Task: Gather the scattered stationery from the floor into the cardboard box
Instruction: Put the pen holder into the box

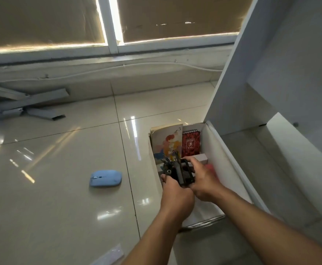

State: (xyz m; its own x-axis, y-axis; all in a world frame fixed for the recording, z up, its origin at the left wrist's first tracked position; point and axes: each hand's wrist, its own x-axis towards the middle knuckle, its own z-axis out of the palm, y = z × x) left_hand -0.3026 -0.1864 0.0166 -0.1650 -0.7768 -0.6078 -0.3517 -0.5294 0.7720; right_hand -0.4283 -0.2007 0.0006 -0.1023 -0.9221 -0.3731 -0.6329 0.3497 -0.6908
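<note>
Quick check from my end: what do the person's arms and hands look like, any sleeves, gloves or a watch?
Both forearms are bare as far as the picture shows: no sleeves reach into view. The left hand and the right hand wear no gloves. No watch, bracelet or ring is visible on the wrists and fingers that show.

Mouse (pixel 106 178) lies on floor (pixel 60 188), left of box (pixel 223 159).

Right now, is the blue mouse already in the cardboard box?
No, the blue mouse lies on the floor tiles, left of the cardboard box.
</note>
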